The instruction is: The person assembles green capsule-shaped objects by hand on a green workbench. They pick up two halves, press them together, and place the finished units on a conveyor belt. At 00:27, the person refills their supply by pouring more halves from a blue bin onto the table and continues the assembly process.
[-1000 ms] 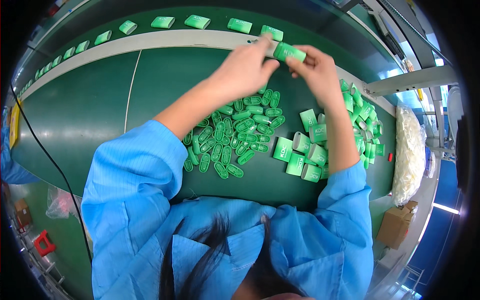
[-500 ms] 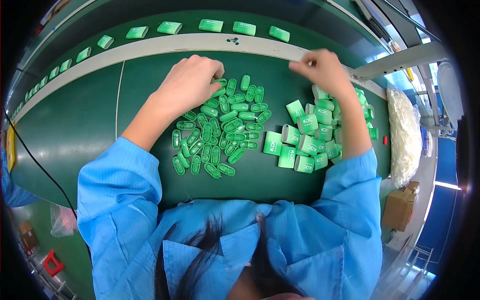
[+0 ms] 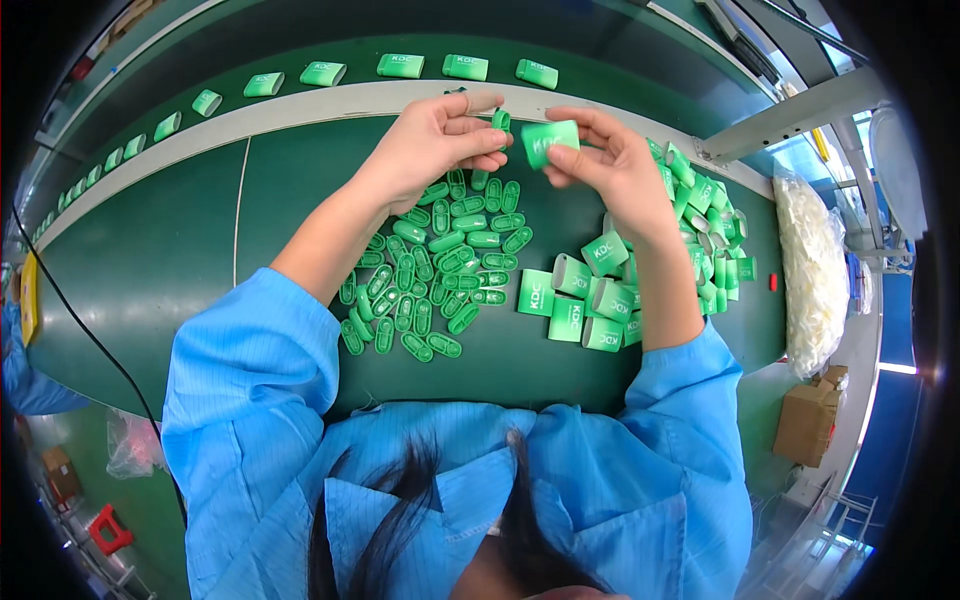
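Over the far part of the green table my left hand [image 3: 425,145] pinches a small green oval end cap [image 3: 501,121] between thumb and fingers. Close beside it, my right hand [image 3: 622,172] grips a flat green plastic case [image 3: 545,143] with white lettering; the case is a little blurred. The cap and the case are near each other but apart. Below my left hand lies a loose spread of green oval caps [image 3: 447,242], most with their hollow side up. A heap of green cases [image 3: 536,292], some showing open ends, lies under and around my right forearm, which hides part of it.
Beyond a pale rail [image 3: 300,105], a curving row of green cases [image 3: 401,66] lies on a green strip. A clear bag of whitish pieces [image 3: 808,280] rests at the table's right end, near a small red piece [image 3: 773,283]. A cardboard box [image 3: 805,424] stands below.
My right hand has come left from the case heap with a case in it. My left hand has lifted from the caps toward it, holding one cap. The far row has shifted slightly left.
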A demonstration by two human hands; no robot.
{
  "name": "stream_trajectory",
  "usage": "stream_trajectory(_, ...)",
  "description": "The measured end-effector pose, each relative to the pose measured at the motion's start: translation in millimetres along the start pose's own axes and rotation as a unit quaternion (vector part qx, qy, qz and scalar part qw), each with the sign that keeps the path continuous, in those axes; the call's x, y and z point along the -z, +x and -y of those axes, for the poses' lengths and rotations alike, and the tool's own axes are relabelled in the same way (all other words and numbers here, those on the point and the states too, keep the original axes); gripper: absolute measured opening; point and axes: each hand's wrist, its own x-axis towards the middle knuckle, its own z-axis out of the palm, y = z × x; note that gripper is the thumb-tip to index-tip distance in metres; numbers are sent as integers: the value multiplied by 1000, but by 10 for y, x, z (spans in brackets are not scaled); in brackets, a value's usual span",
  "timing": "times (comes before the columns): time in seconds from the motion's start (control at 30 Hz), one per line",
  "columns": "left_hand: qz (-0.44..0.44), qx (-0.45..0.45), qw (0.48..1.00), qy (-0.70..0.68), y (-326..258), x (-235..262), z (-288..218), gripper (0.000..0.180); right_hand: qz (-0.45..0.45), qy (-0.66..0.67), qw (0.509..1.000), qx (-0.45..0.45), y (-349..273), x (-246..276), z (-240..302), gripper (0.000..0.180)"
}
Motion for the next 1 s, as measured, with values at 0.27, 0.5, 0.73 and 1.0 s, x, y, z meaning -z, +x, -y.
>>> stream_trajectory(0.27, -29, -16, 999, 13, -16, -43, 63, 32, -15, 75, 997, -9, 96, -53, -309, 28)
stream_trajectory(0.5, -78, -76, 982, 151, -91, -137, 38, 31, -17, 140, 990, -8, 49, -90, -284, 27)
stream_trajectory(0.73, -78, -119, 978, 154, -131, -136, 70, 32, -42, 70, 995, 59, 9, -152, -248, 29)
stream_trajectory(1.0, -167, -199, 894, 366, -258, -512, 187, 42, -111, -9, 989, 99, -42, -310, -210, 26)
